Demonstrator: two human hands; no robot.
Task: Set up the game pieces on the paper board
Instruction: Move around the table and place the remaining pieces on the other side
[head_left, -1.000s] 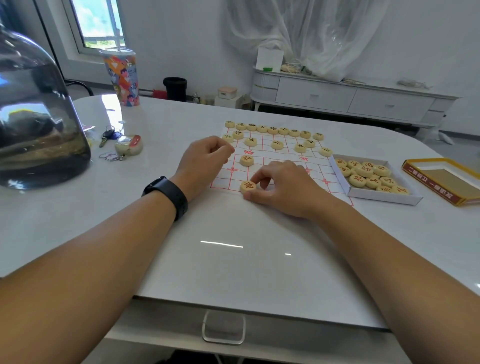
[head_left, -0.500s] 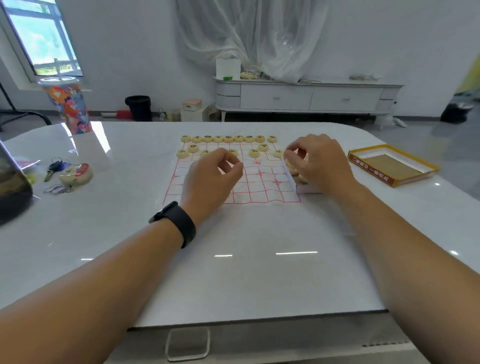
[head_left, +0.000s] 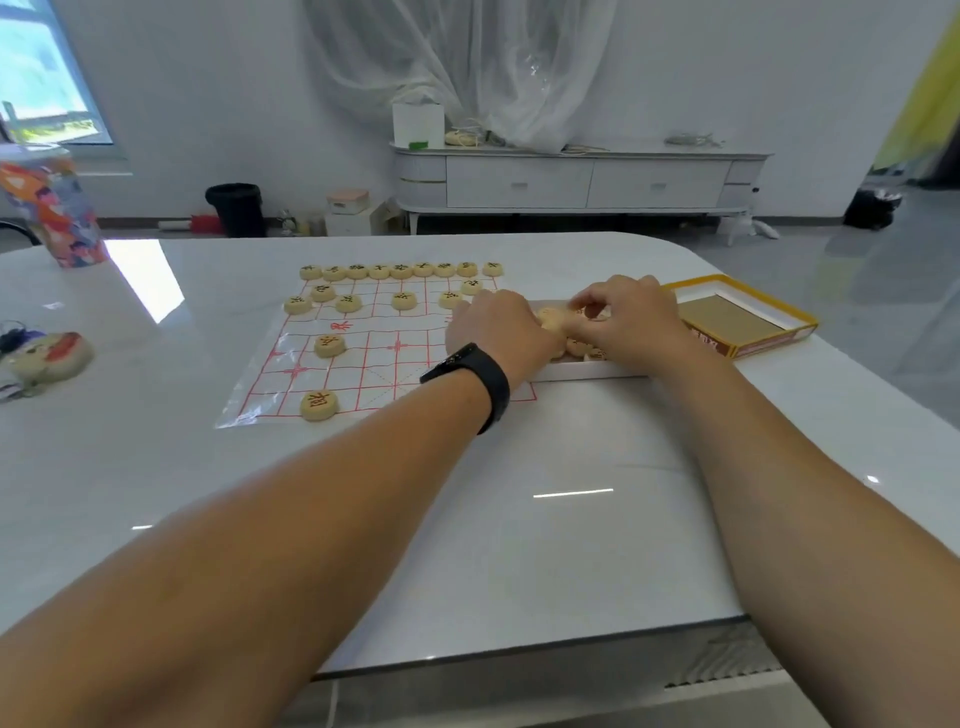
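Lying flat on the white bench (head_left: 571, 519), the paper board (head_left: 384, 358) carries round xiangqi pieces (head_left: 400, 270) along its far rows. Beside its right edge, both hands dig in the white box (head_left: 587, 368): left hand (head_left: 498, 332) curled, its hold hidden; right hand (head_left: 628, 322) pinching a piece.

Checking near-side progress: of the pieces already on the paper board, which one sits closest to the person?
The red-marked piece on the board's nearest row, near its left corner. Every other placed piece lies farther away; the next, another red one, sits several rows beyond.
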